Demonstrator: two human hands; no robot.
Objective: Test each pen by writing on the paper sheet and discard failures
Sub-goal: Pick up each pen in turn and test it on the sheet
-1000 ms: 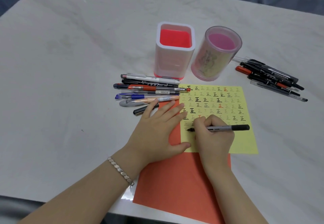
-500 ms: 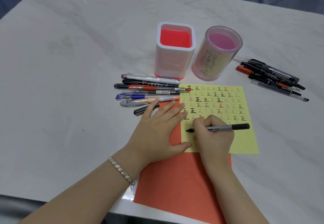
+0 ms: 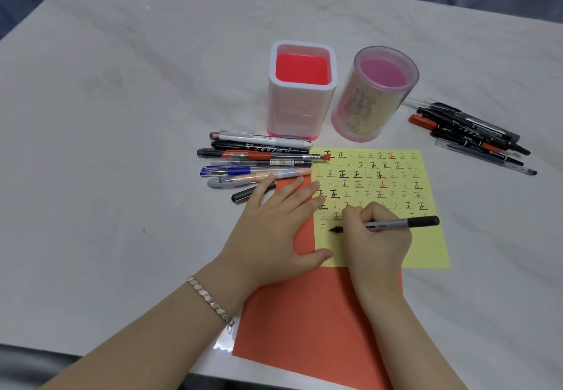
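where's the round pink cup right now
In the head view, the round pink cup stands right of centre, beside the square white cup on its left, just beyond the far edge of the yellow sheet.

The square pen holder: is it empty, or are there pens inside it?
Empty. The square pen holder stands upright, and through its open top the whole red bottom shows, with no pen inside.

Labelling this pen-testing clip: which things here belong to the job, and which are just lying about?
In the job: grey pen, right hand gripping it, yellow sheet, left hand flat on the papers, left pen pile, right pen pile.
Lying about, seemingly: square holder, round holder, orange sheet underneath, bracelet.
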